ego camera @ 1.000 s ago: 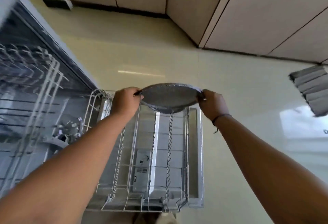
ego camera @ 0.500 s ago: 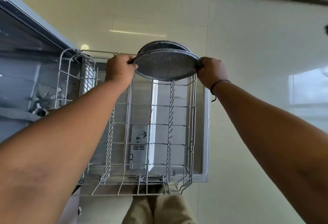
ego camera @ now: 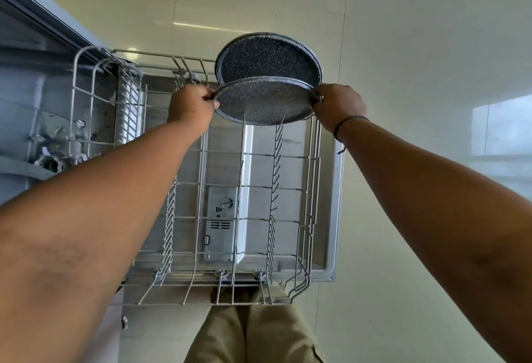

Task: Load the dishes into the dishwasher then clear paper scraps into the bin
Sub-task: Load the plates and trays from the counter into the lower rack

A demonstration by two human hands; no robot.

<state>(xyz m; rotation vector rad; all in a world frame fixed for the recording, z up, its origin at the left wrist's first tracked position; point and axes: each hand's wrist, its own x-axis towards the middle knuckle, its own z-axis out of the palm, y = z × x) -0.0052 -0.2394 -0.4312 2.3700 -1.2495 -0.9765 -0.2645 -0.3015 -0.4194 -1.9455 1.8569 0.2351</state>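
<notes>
Your left hand (ego camera: pixel 191 106) and right hand (ego camera: pixel 338 106) each curl round opposite edges of a round, dark speckled plate (ego camera: pixel 263 102), holding it tilted between them over the far end of the pulled-out grey wire dishwasher rack (ego camera: pixel 313 175). Just beyond your hands, a second round speckled plate (ego camera: pixel 267 57) stands upright in the rack's far end. The open dishwasher door (ego camera: pixel 335 218) lies below your arms.

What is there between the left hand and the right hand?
In the head view, the near speckled plate spans the gap: the left hand holds its left rim and the right hand its right rim, above the rack.
</notes>
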